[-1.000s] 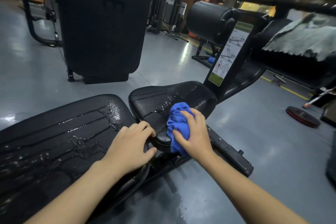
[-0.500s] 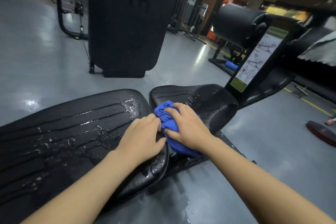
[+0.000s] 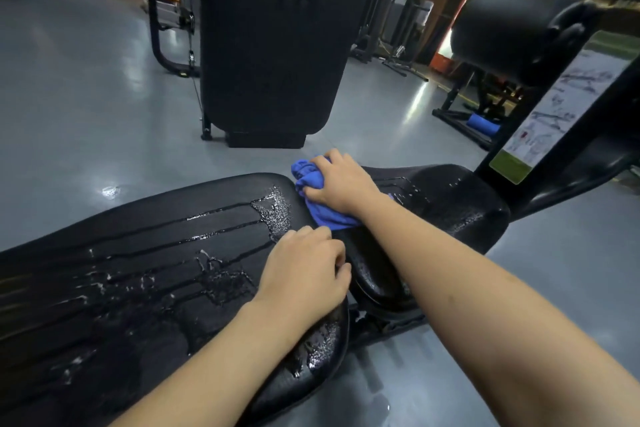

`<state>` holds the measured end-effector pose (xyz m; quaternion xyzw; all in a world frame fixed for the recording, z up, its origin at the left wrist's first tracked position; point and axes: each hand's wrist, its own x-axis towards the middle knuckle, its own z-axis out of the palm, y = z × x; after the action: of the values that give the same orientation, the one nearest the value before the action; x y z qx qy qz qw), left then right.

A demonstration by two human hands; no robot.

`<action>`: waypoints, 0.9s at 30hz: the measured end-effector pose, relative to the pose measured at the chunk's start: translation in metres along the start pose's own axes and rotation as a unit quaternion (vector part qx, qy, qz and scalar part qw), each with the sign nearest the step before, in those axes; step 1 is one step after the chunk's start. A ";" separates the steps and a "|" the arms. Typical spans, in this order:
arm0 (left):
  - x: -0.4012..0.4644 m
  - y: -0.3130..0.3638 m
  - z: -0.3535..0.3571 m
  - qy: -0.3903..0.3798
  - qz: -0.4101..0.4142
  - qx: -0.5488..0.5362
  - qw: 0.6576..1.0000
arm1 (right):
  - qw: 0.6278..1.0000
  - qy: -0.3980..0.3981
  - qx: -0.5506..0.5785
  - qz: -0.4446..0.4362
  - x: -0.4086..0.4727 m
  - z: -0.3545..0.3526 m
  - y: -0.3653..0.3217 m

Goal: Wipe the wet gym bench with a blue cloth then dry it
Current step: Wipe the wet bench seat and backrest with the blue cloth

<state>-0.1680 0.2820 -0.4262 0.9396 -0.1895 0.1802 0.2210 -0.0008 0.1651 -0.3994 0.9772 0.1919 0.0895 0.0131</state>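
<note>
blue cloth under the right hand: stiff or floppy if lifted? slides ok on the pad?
Probably floppy: the blue cloth bunches in folds under the right hand. Likely slides easily, since the seat pad looks smooth and wet. Probably soaks up water and gets heavier.

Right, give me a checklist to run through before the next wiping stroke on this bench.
1. Blue cloth gripped by right hand: ok.
2. Cloth in contact with seat pad: ok.
3. Left hand bracing the long pad at its end: ok.
4. Long pad wiped: not ok, streaks and droplets remain.
5. Seat pad dry: not ok, beads show near its edge.
6. Cloth saturation: cannot tell.
</note>
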 end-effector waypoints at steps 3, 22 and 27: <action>0.003 -0.001 0.005 -0.022 -0.002 0.009 1.000 | 1.000 -0.009 0.004 0.013 0.012 0.000 0.001; -0.012 -0.005 -0.020 -0.035 -0.015 -0.041 0.998 | 0.999 0.047 0.012 -0.004 -0.159 -0.029 0.005; -0.008 -0.006 -0.019 -0.035 -0.013 -0.050 0.998 | 1.000 0.027 -0.009 -0.006 -0.129 -0.027 0.000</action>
<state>-0.1776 0.2981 -0.4159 0.9356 -0.1933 0.1349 0.2630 -0.1231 0.1161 -0.3950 0.9731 0.1975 0.1172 0.0169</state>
